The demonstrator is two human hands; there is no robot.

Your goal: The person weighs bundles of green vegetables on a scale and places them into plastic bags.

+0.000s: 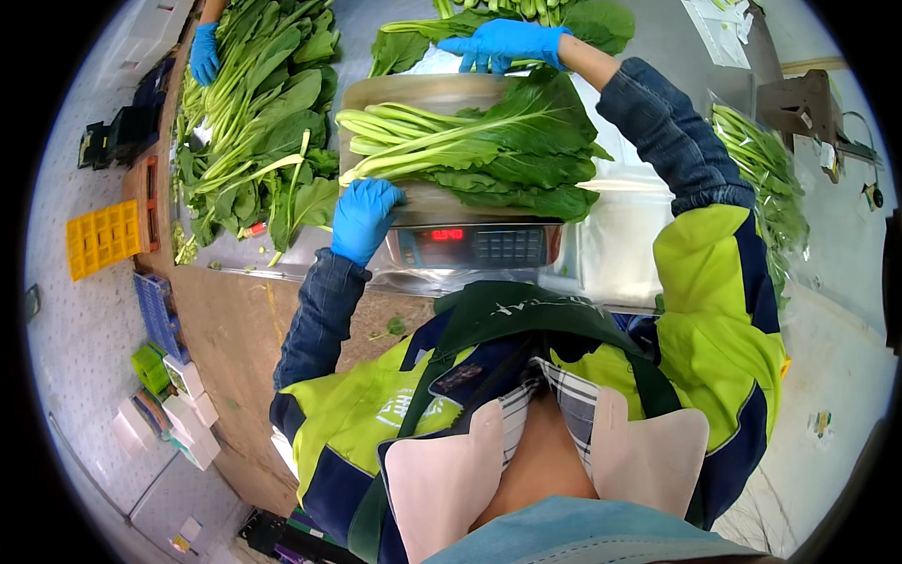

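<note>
A bunch of leafy greens (479,141) with pale stems lies across the metal pan (430,88) of a digital scale, stems to the left. Below the pan is the scale's panel (476,245), with a lit red display and a keypad. My left hand (365,215), in a blue glove, is at the pan's near left corner beside the stem ends. Its fingers are curled, and whether they grip anything is hidden. Beyond the pan's far edge, my gloved right hand (504,44) reaches over more greens (402,49), palm down, fingers extended and partly apart.
A large heap of greens (261,127) covers the table's left side, with another person's gloved hand (204,55) on it. Clear plastic bags (620,240) lie right of the scale. Bagged greens (761,169) are at the far right. A yellow crate (103,240) is on the left.
</note>
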